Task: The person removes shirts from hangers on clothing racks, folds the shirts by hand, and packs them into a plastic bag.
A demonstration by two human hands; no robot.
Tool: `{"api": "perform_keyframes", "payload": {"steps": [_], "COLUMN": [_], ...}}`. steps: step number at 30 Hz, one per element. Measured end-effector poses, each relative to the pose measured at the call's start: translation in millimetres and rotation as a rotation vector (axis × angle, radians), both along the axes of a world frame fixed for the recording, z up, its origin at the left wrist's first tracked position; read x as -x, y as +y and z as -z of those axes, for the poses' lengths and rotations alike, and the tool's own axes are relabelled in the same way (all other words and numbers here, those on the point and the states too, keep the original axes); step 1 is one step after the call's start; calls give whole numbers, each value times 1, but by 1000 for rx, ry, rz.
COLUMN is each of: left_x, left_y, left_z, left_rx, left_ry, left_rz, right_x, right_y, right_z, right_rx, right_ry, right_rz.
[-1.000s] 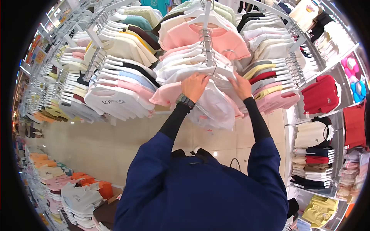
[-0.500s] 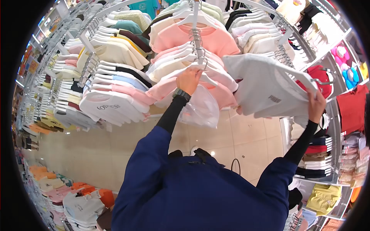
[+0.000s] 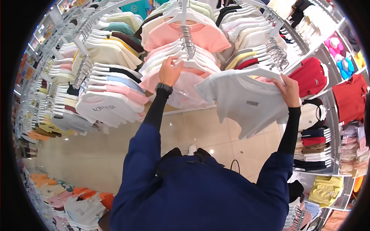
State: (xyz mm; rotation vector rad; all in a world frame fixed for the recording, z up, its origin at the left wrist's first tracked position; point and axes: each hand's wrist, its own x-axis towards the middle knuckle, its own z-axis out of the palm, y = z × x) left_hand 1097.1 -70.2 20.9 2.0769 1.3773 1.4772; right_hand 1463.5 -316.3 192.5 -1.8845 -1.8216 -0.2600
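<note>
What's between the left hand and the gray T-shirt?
Pink and pale tops on hangers, part of the middle row; head view shows them between the left hand and the gray T-shirt.

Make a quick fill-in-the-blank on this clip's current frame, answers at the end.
The right hand holds a shirt colored ____.
That shirt hangs on a ____ hanger.
A watch is on the ____ wrist.
Beyond the left hand, the big shirt facing the person is ____.

Missing words: gray; white; left; pink.
</note>
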Motion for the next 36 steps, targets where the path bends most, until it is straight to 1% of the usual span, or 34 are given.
{"api": "perform_keyframes", "payload": {"steps": [1, 2, 3, 4, 6, 8, 10, 13, 15, 16, 17, 19, 20, 22, 24, 25, 27, 28, 32, 34, 36], "left_x": [13, 26, 38, 50, 76, 98, 110, 111, 108, 103, 95, 71, 67, 60, 62, 67, 78, 83, 105, 110, 114], "left_y": [-11, -21, -29, -35, -44, -45, -53, -64, -62, -64, -67, -86, -82, -72, -66, -64, -60, -57, -53, -56, -53], "left_z": [-3, -4, -2, -3, -3, 2, 0, -8, 3, -2, -7, -43, -40, -18, 2, 11, 28, 36, 72, 79, 79], "left_rx": [102, 206, 136, 141, 157, 164, 201, 109, 180, 212, 207, 192, 133, 18, 145, 207, 289, 329, 340, 302, 295], "left_ry": [17, 34, 57, 107, 212, 230, 246, 75, 17, -12, 71, 236, 269, 338, 425, 468, 463, 459, 458, 429, 425], "left_rz": [49, 95, 111, 85, 30, 47, 62, 139, 190, 218, 194, 148, 174, 227, 218, 208, 164, 138, 69, 44, 24], "right_x": [3, 5, 7, 9, 5, -7, -2, 3, 8, 22, 32, 54, 66, 77, 86, 91, 100, 102, 120, 128, 132], "right_y": [9, 16, 23, 31, 41, 51, 57, 65, 77, 80, 86, 100, 108, 130, 152, 159, 171, 179, 195, 195, 193], "right_z": [6, 10, 14, 17, 18, 19, 9, 11, 20, 21, 28, 42, 48, 78, 106, 108, 115, 126, 164, 175, 182], "right_rx": [21, 31, 44, 56, 70, 21, 28, 49, 96, 105, 146, 236, 286, 189, 120, 175, 291, 293, 328, 331, 299], "right_ry": [9, 0, -7, -16, 162, 159, 138, 139, 176, 169, 162, 139, 122, 131, 137, 168, 232, 274, 318, 346, 279], "right_rz": [-25, 8, 38, 65, 32, -17, -17, -52, -67, -121, -158, -219, -244, -360, -374, -386, -414, -430, -494, -500, -478]}}
